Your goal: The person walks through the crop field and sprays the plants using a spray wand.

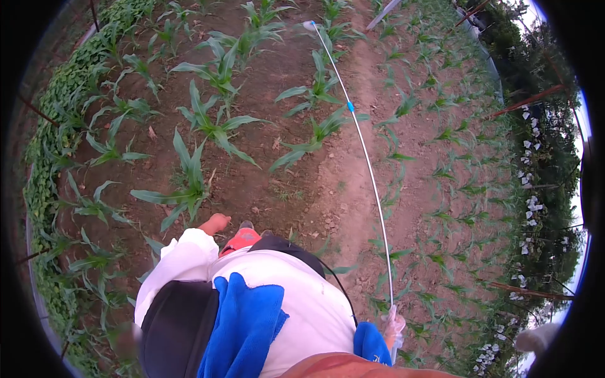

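Pole (368, 165) has bare soil (340, 205) at nine o'clock, its length pointing half-past eleven; right hand (394, 323) closed round it, left hand (217, 222) state unclear.

No readable text or labels.

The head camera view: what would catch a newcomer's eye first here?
Probably the long, thin white pole with blue collars, which slants from the person's right hand at lower right to the top of the picture. Next comes the bright blue cloth against the white long-sleeved top, low in the picture. Behind them, rows of long-leaved green plants stand in brown soil on both sides of the pole.
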Motion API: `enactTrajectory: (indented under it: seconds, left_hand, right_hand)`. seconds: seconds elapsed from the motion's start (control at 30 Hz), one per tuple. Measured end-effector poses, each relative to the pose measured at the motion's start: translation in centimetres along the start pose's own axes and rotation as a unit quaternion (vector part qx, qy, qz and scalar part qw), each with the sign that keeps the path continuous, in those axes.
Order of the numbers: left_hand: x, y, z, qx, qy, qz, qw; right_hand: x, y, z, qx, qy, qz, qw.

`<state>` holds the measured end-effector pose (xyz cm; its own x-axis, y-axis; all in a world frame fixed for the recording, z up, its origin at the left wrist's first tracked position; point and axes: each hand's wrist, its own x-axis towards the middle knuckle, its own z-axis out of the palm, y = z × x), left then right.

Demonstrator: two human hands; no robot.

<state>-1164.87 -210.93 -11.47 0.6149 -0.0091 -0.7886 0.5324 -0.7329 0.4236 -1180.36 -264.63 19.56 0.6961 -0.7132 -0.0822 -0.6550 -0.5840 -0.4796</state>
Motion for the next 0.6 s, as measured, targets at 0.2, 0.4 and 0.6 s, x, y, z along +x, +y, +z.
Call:
enactTrajectory:
  seconds: [0.2,0.4,0.6]
  left_hand:
    - [2.0,2.2,1.0,0.083,0.036,0.148,0.985]
    - [4.0,3.8,1.7,0.071,0.006,0.143,0.987]
    - [1.7,2.2,-0.7,0.091,-0.014,0.119,0.989]
  right_hand:
    - [-2.4,-0.3,1.3,0.161,0.016,0.112,0.980]
    - [4.0,8.4,8.8,0.093,-0.018,-0.010,0.995]
    - [7.6,-2.6,14.1,0.149,-0.058,-0.014,0.987]
